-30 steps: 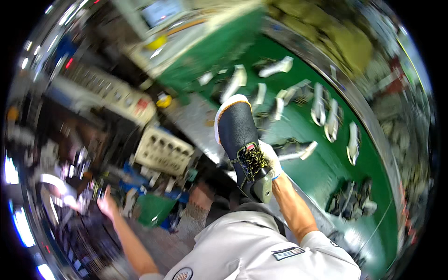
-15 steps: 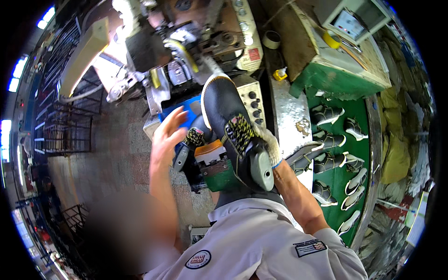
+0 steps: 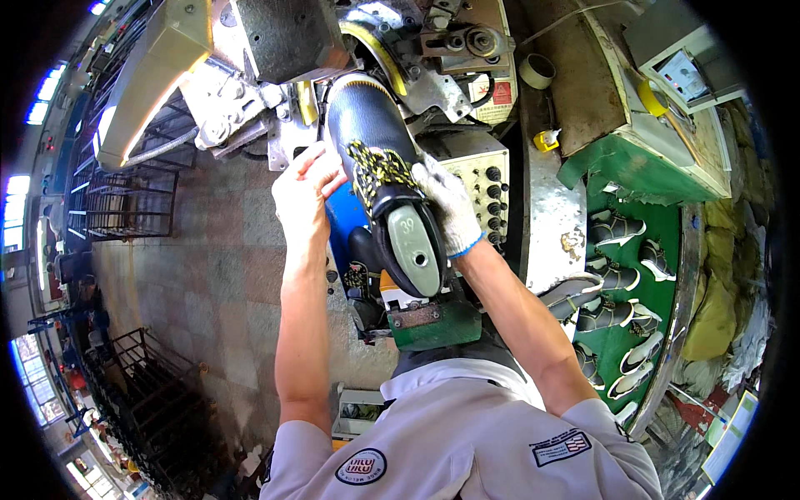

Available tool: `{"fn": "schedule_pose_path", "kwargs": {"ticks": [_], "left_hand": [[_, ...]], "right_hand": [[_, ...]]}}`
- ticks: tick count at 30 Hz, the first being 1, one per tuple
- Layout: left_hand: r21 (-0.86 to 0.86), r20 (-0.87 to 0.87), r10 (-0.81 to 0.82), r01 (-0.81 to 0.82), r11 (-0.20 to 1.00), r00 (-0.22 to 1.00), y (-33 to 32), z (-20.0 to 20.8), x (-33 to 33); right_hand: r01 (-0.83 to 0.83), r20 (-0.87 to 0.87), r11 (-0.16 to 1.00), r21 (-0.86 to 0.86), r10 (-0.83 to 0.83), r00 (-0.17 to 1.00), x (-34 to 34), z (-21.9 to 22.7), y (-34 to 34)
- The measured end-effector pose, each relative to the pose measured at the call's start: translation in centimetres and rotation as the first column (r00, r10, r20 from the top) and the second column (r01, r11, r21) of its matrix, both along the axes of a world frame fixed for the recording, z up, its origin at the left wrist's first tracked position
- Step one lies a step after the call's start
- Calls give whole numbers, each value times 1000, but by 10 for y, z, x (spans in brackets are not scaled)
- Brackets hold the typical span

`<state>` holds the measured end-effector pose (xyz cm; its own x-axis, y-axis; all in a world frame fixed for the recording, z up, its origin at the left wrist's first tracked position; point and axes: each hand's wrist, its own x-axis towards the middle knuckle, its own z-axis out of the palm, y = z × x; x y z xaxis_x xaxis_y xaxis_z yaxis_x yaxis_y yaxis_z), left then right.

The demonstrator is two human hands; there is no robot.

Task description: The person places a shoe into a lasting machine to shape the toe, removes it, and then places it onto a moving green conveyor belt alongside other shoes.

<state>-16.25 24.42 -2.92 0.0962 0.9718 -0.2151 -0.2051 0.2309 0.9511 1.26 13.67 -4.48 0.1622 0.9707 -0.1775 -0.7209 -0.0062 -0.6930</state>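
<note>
A black leather shoe upper [image 3: 360, 115] with yellow-and-black laces is fitted over a grey-green last [image 3: 405, 242], its toe inside the metal jaws of a machine [image 3: 379, 58]. My right hand [image 3: 447, 202], in a pale knitted glove with a blue cuff, is wrapped round the upper's right side by the laces. On the opposite side my bare left hand [image 3: 307, 185] has its fingers curled in against the upper's left edge, near the toe. Their exact contact is partly hidden. Below the heel, another dark laced shoe [image 3: 357, 279] shows in part.
A control box with black knobs [image 3: 492, 196] stands right of the shoe. Several shoes [image 3: 612, 275] lie on a green surface [image 3: 667, 304] farther right. A tape roll [image 3: 537, 72] and a small yellow bottle [image 3: 547, 140] sit nearby. Dark metal racks [image 3: 125, 208] stand at left.
The upper has moved forward and its toe has entered the machine's jaws. My left hand, formerly open and apart from it, has closed in at its left edge; my right hand keeps hold.
</note>
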Motion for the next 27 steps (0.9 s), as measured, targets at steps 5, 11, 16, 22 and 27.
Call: {"fn": "schedule_pose_path", "kwargs": {"ticks": [5, 11, 16, 22, 27], "left_hand": [[-26, 41, 104, -103, 994, 994, -8, -33, 7], [-440, 337, 100, 63, 896, 936, -56, -37, 42], [-381, 365, -131, 277, 882, 922, -24, -33, 18], [-424, 279, -47, 167, 890, 959, -29, -29, 31], [-372, 254, -45, 141, 918, 966, -28, -42, 30]], "right_hand": [[154, 232, 983, -100, -127, 964, -11, -28, 26], [132, 282, 980, -147, -86, 956, -1, -38, 27], [324, 500, 943, -76, -245, 831, -28, -45, 35], [224, 279, 949, -221, -158, 947, -16, -42, 39], [260, 436, 949, -181, -160, 886, -19, -45, 35]]}}
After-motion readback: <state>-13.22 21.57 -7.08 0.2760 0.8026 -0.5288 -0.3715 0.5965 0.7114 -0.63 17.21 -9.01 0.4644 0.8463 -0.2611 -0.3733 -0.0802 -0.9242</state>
